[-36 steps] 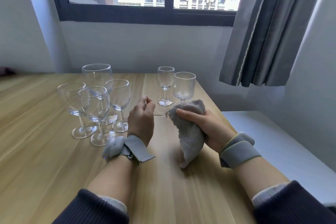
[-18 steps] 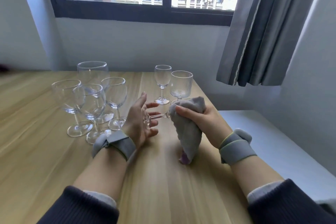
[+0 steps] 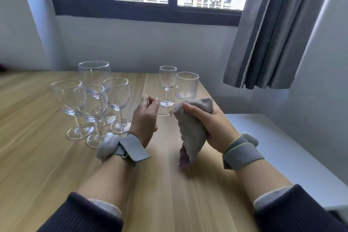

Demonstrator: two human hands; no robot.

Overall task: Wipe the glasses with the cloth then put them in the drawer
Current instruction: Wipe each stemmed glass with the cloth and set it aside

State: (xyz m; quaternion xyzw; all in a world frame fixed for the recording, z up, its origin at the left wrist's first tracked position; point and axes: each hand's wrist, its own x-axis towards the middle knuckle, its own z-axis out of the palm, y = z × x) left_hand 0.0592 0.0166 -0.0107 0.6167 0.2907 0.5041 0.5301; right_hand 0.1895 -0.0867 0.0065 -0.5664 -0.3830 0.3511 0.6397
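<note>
**Stem glass held sideways between both hands, bowl inside the cloth**

Left hand (image 3: 145,118): fingers curled round the foot end of a stemmed glass (image 3: 164,113), which lies horizontal above the table (image 3: 47,165). Only the stem shows between the hands; the foot is mostly hidden by the fingers.

Right hand (image 3: 205,124): clamped on the grey cloth (image 3: 190,133), thumb across the top. The cloth is bunched over the bowl end of the glass and hangs down to a point that is near or on the tabletop; cannot tell which.

Other glasses standing upright on the table:
- At 10 o'clock from the left hand: cluster of four wine glasses (image 3: 90,103), the big one (image 3: 94,73) at the back.
- At 12 o'clock from the hands: small wine glass (image 3: 167,83), with a ribbed glass (image 3: 187,85) just beside it at its 3 o'clock.

Drawer: not visible.
</note>
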